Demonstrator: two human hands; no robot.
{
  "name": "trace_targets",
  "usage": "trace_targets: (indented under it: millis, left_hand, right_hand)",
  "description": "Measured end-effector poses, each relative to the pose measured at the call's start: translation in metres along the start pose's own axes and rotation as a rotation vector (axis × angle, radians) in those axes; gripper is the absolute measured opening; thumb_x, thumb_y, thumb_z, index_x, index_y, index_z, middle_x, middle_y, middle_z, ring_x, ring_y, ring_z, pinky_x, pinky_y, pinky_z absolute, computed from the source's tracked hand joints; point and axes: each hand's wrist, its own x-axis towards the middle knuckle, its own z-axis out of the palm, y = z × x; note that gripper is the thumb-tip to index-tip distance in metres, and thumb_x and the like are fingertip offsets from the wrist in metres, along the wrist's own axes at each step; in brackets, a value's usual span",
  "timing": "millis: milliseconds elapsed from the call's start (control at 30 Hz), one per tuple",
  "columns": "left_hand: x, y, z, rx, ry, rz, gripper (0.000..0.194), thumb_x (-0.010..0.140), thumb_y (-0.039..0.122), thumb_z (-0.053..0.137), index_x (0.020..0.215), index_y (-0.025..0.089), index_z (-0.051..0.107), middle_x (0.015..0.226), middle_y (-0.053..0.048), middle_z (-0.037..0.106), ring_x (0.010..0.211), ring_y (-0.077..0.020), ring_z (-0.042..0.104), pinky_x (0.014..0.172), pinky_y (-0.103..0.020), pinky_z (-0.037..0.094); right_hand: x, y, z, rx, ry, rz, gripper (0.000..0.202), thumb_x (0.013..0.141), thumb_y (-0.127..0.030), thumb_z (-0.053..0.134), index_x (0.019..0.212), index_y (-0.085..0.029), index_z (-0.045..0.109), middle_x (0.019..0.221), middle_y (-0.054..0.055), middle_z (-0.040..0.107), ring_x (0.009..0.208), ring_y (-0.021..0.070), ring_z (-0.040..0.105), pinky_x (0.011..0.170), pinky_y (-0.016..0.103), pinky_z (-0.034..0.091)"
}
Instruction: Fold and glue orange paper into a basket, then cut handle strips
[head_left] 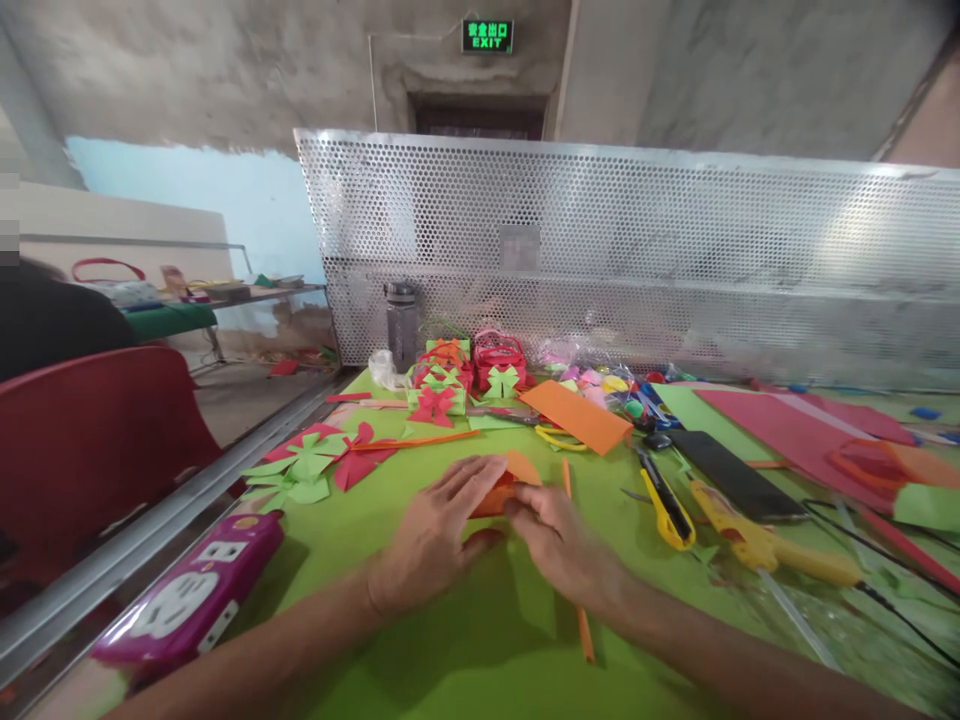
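Note:
A small orange foam or paper piece (523, 466) with a rounded far edge is folded over between my hands at the middle of the green work surface. My left hand (442, 520) lies over its left side, fingers together and thumb below, gripping it. At its right edge my right hand (559, 540) pinches it with thumb and fingertips. Part of the piece is hidden under my fingers. Beneath my right wrist runs a narrow orange strip (585, 630), its far end showing beyond the hand.
A yellow utility knife (666, 505), glue gun (750, 540) and black phone (739, 472) lie right. Farther back are an orange sheet (577, 415), scissors (517, 417) and red baskets (501, 362). Left are cut bows (311, 460) and a purple power strip (195, 590). A perforated metal screen (637, 240) stands behind.

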Motion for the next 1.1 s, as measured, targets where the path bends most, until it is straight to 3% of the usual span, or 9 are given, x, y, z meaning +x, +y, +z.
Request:
trace_targets:
  millis: [133, 367, 667, 933, 1100]
  left_hand:
    - [0.000, 0.000, 0.004, -0.011, -0.045, -0.043, 0.072, 0.077, 0.011, 0.062, 0.139, 0.025, 0.028, 0.131, -0.010, 0.053, 0.121, -0.0242, 0.048, 0.100, -0.043, 0.044]
    - [-0.003, 0.002, 0.004, -0.058, 0.005, -0.060, 0.065, 0.080, 0.007, 0.055, 0.137, 0.022, 0.028, 0.131, -0.012, 0.052, 0.121, -0.0223, 0.049, 0.099, -0.041, 0.044]
    - [-0.003, 0.004, 0.003, -0.062, 0.016, -0.090, 0.040, 0.083, 0.011, 0.052, 0.120, 0.021, 0.038, 0.125, -0.014, 0.056, 0.117, -0.0228, 0.054, 0.094, -0.041, 0.049]
    - [0.000, 0.002, -0.001, 0.085, -0.012, 0.042, 0.031, 0.090, 0.015, 0.044, 0.118, 0.025, 0.049, 0.131, -0.012, 0.052, 0.113, -0.0213, 0.057, 0.086, -0.034, 0.053]
    - [0.001, 0.006, -0.005, 0.219, -0.096, 0.065, 0.027, 0.089, 0.012, 0.042, 0.109, 0.023, 0.058, 0.134, -0.014, 0.048, 0.114, -0.0254, 0.055, 0.078, -0.035, 0.056]
  right_hand:
    - [-0.003, -0.005, 0.001, -0.060, -0.036, 0.011, 0.026, 0.085, -0.020, 0.037, 0.070, -0.017, 0.058, 0.064, 0.000, 0.058, 0.061, 0.0148, 0.054, 0.058, 0.025, 0.041]
    - [-0.007, -0.006, 0.001, -0.148, -0.113, -0.063, 0.021, 0.080, -0.011, 0.042, 0.088, -0.017, 0.060, 0.083, 0.005, 0.064, 0.081, 0.0179, 0.059, 0.078, 0.029, 0.044]
    - [-0.004, -0.008, -0.002, -0.390, -0.069, 0.002, 0.037, 0.067, 0.007, 0.038, 0.091, -0.014, 0.056, 0.083, 0.008, 0.065, 0.077, 0.0190, 0.059, 0.068, 0.028, 0.042]
    - [0.004, -0.002, -0.004, -0.278, 0.030, -0.031, 0.022, 0.080, -0.004, 0.043, 0.088, -0.016, 0.059, 0.081, 0.008, 0.068, 0.072, 0.0186, 0.062, 0.066, 0.029, 0.045]
    - [0.003, 0.003, 0.000, -0.149, 0.059, -0.065, 0.025, 0.079, -0.010, 0.051, 0.099, -0.020, 0.063, 0.082, 0.007, 0.070, 0.080, 0.0214, 0.065, 0.070, 0.029, 0.048]
